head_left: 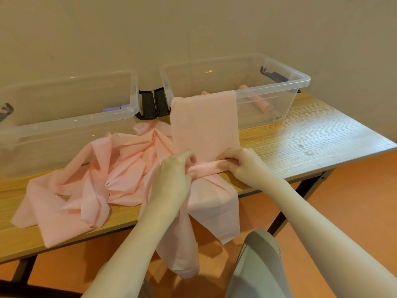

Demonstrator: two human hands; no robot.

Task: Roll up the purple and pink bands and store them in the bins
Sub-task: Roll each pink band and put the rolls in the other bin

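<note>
At the near edge of the counter [300, 134] a pink band [205, 125] is gripped by both hands at its rolled-up part. The left hand [171, 175] is curled round the left end of the roll [206, 168], with the fingers tucked over it; the right hand [238, 164] pinches the right end, thumb laid along the near side. From the roll the band is stretched flat toward the far side and is draped over the near rim of the right bin [296, 82], a clear tub at the far right of the counter. Inside that bin a rolled pink band [263, 104] is seen lying on the floor of the tub. More pink bands [86, 190] are heaped loosely on the counter to the left of the hands, and some lengths [214, 211] are hung over the near edge toward the floor. A second clear tub, the left bin [120, 112], is set at the far left, just beside the right one, with black latches [153, 104] between them. Something purple [111, 109] is glimpsed in the left bin, though what it is cannot be told.
</note>
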